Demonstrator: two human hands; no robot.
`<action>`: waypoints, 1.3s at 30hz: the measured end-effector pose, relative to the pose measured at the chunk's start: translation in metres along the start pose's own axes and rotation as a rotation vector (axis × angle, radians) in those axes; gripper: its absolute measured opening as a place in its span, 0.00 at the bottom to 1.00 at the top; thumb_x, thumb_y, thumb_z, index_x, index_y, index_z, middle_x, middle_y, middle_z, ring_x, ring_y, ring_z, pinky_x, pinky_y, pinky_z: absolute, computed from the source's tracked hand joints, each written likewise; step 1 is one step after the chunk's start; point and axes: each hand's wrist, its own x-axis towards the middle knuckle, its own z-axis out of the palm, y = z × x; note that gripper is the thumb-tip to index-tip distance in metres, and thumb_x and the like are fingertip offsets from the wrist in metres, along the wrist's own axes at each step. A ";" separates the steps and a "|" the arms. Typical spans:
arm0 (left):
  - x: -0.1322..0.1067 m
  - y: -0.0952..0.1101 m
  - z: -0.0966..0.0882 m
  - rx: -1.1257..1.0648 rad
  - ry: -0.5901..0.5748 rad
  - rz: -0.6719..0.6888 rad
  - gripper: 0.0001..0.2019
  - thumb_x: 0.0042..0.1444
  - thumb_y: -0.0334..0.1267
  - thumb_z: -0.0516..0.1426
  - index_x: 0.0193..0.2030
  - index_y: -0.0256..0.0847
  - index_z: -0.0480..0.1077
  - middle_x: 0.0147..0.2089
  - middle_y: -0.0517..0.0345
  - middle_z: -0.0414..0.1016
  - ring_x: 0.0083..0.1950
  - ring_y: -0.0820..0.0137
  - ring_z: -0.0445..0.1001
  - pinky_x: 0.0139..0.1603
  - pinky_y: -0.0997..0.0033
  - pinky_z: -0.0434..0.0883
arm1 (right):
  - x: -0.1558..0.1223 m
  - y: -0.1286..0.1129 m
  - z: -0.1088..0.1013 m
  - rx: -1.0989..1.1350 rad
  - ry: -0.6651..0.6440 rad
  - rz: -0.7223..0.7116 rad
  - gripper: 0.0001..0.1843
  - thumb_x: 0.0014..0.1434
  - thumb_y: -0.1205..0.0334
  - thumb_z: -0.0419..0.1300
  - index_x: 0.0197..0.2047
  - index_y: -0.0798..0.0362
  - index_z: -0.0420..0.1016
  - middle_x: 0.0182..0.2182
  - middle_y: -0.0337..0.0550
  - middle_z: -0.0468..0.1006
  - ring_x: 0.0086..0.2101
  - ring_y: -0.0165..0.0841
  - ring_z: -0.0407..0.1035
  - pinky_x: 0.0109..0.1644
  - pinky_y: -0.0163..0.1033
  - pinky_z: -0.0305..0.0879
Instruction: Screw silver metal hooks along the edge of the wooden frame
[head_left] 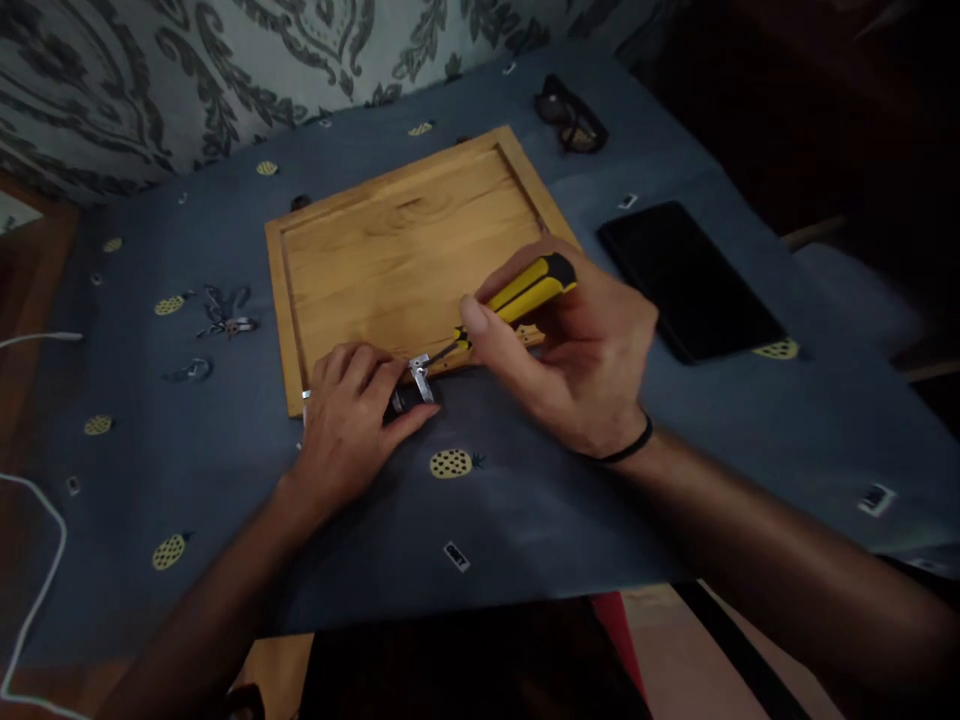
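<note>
My right hand (585, 350) grips a screwdriver (525, 290) with a yellow and black handle. Its shaft points down and left, the tip at a silver bracket on the end of a black fitting (409, 400). Closed over that fitting is my left hand (349, 410), thumb along the near side, so most of the piece is hidden. The fitting lies against the near edge of a framed wooden panel (375, 250), which rests flat on the table. Whether the tip sits in a screw, I cannot tell.
Left of the panel lie a cluster of small metal parts (229, 315) and a curved metal piece (195, 370). A black tablet (690, 280) is at the right, dark glasses (571, 115) behind. A white cable (45, 520) runs along the left of the blue tablecloth (540, 540).
</note>
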 end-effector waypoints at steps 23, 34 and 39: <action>0.003 0.006 0.001 -0.023 0.005 -0.020 0.18 0.67 0.50 0.58 0.47 0.35 0.76 0.44 0.45 0.79 0.48 0.53 0.74 0.49 0.51 0.72 | -0.001 -0.001 -0.001 -0.059 -0.084 -0.160 0.06 0.60 0.69 0.64 0.37 0.47 0.75 0.27 0.38 0.76 0.25 0.31 0.71 0.24 0.39 0.67; 0.005 0.006 0.000 -0.006 0.015 -0.008 0.17 0.65 0.48 0.60 0.46 0.33 0.76 0.43 0.45 0.79 0.48 0.52 0.73 0.48 0.51 0.72 | 0.003 -0.003 -0.006 -0.065 -0.224 -0.188 0.07 0.61 0.72 0.64 0.40 0.51 0.73 0.29 0.39 0.76 0.28 0.28 0.72 0.29 0.36 0.69; 0.004 0.006 0.001 0.017 0.015 -0.006 0.18 0.67 0.49 0.58 0.46 0.33 0.77 0.43 0.45 0.79 0.49 0.52 0.73 0.50 0.51 0.72 | 0.004 -0.010 -0.004 -0.012 -0.210 -0.060 0.07 0.61 0.69 0.66 0.41 0.49 0.75 0.33 0.39 0.79 0.34 0.32 0.77 0.36 0.38 0.74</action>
